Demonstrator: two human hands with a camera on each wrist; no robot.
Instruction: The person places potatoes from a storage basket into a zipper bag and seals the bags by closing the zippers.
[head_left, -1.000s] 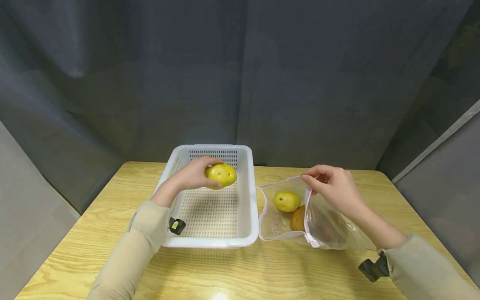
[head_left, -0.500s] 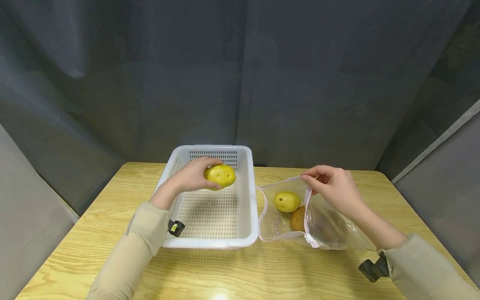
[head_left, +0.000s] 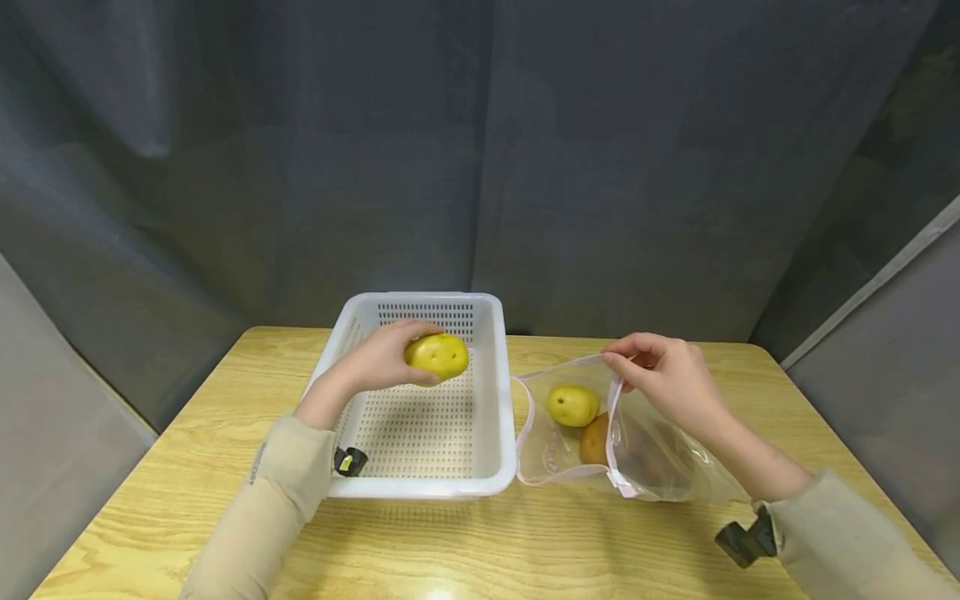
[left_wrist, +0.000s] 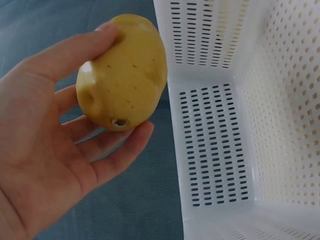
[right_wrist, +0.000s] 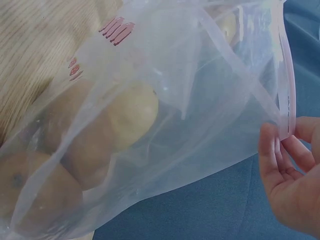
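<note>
My left hand [head_left: 381, 357] holds a yellow potato [head_left: 438, 357] above the white perforated basket [head_left: 504, 417]. In the left wrist view the thumb lies over the potato [left_wrist: 127, 70] and the other fingers curl beneath it. My right hand [head_left: 671, 375] pinches the upper edge of a clear zip bag [head_left: 660, 454] with a pink-edged opening. That opening spreads toward the basket. Inside the bag lie a yellow potato [head_left: 573, 405] and a browner one [head_left: 595, 440]. Through the film, the right wrist view shows several potatoes [right_wrist: 37, 187] grouped toward the bag's bottom end.
Basket and bag stand side by side on a wooden table [head_left: 420, 550]. A dark curtain [head_left: 480, 167] hangs behind the table's back edge. A black wrist camera [head_left: 742, 543] sits at the right cuff, another [head_left: 350, 461] at the left.
My left hand has shifted slightly left and down with the potato, still over the basket. The right hand and the bag stay practically where they were.
</note>
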